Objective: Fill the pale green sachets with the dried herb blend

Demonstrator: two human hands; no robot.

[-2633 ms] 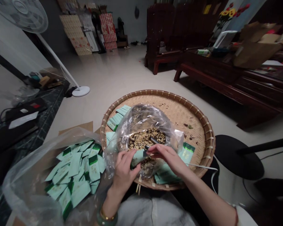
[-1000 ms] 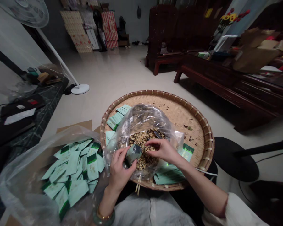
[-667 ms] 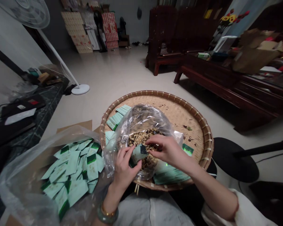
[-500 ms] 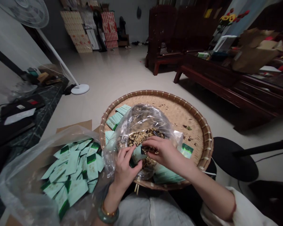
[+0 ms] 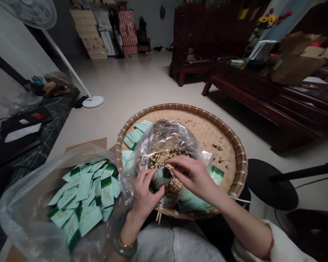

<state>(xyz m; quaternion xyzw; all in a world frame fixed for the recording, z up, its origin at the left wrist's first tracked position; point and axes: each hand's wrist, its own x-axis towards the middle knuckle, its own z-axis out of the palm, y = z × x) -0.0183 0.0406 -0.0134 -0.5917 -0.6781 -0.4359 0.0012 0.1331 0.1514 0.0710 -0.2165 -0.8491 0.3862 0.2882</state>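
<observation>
My left hand [image 5: 146, 191] grips a pale green sachet [image 5: 161, 176], its dark mouth tilted toward the right. Close to that mouth is my right hand [image 5: 195, 174], with thumb and index finger apart; I see nothing between them. Beneath both hands, a clear plastic bag [image 5: 169, 133] lies open around a loose grain mix [image 5: 160, 158] of tan and dark bits. The bag rests in a round woven bamboo tray [image 5: 224, 131]. A small shiny dark object shows in the mix behind my right fingers, too little of it to name.
Flat sachets lie in stacks [image 5: 133, 138] at the tray's left and in a pile [image 5: 194, 202] at its front right. Left of the tray, a large clear bag [image 5: 19, 218] holds many plump green sachets [image 5: 84, 187]. A white fan [image 5: 93, 102] and dark wooden furniture [image 5: 243, 83] stand beyond.
My right hand has drawn slightly right from the sachet's mouth, and its fingers have parted. The dark opening shows more now. My left hand keeps its hold.
</observation>
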